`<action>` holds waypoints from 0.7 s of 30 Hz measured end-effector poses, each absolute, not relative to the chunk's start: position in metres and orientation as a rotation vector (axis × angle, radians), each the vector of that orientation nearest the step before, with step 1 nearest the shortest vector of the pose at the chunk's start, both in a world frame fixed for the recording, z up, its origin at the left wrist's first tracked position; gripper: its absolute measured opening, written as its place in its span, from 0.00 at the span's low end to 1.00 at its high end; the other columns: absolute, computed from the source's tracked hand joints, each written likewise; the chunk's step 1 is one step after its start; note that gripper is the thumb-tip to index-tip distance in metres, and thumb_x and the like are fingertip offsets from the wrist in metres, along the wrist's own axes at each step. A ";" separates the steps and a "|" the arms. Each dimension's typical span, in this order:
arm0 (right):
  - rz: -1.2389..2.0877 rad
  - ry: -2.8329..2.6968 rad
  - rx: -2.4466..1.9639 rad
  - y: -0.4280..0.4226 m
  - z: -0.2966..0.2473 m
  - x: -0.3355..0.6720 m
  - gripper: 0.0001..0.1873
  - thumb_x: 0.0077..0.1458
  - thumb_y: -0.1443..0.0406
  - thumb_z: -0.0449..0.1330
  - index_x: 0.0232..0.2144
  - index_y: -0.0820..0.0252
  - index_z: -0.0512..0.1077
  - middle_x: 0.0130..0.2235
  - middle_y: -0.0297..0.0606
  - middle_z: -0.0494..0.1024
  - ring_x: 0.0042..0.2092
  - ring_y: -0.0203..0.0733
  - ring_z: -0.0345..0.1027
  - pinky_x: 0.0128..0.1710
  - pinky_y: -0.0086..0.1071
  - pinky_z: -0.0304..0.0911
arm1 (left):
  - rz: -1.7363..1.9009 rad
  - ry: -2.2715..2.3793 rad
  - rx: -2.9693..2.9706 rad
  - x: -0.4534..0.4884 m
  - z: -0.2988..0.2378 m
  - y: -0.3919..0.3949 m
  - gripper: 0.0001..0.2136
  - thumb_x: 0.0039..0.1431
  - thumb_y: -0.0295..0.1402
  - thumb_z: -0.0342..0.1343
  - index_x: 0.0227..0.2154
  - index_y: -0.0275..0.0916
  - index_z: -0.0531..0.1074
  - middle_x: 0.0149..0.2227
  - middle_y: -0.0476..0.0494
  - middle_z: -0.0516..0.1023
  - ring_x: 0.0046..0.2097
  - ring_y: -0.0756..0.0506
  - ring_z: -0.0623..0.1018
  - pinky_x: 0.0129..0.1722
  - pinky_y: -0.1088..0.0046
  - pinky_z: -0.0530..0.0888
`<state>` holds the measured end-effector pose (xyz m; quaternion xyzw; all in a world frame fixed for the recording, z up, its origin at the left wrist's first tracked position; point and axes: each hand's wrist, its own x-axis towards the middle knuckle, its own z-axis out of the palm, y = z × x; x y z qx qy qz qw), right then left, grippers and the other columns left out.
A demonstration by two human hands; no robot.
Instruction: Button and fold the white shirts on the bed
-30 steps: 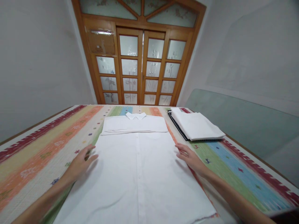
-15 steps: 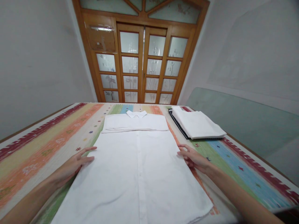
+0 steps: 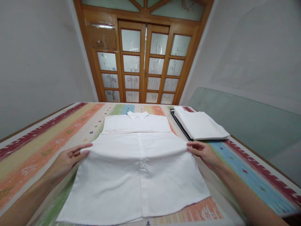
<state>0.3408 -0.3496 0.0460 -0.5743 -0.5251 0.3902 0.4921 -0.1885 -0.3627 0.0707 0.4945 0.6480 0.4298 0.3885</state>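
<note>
A white collared shirt [image 3: 113, 182] lies front up with its collar at the far end and a folded layer just below it. My left hand [image 3: 69, 160] pinches the shirt's left side edge between thumb and fingers. On the opposite side edge, my right hand [image 3: 204, 153] pinches the cloth the same way. Between the two hands the fabric is pulled taut and slightly raised, with small creases at the button placket in the middle. The shirt's hem lies close to me, its corners spread on the cloth.
A folded white garment on a black one [image 3: 201, 125] sits at the back right. The striped, patterned cloth [image 3: 58, 139] covers the table. Beyond it stand wooden doors with glass panes [image 3: 143, 62]. A pale green panel [image 3: 246, 119] leans along the right wall.
Both hands have closed on the shirt's side edges and lifted them a little. The cloth between them is stretched, and the hem has drawn away from me, uncovering the patterned cloth.
</note>
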 end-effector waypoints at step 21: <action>1.441 -1.247 -1.369 -0.335 0.036 0.336 0.29 0.38 0.59 0.73 0.45 0.58 0.75 0.40 0.41 0.80 0.40 0.45 0.75 0.39 0.34 0.70 | 0.901 1.738 1.418 -0.195 0.068 -0.360 0.32 0.36 0.56 0.63 0.41 0.37 0.77 0.36 0.40 0.82 0.38 0.40 0.80 0.34 0.71 0.77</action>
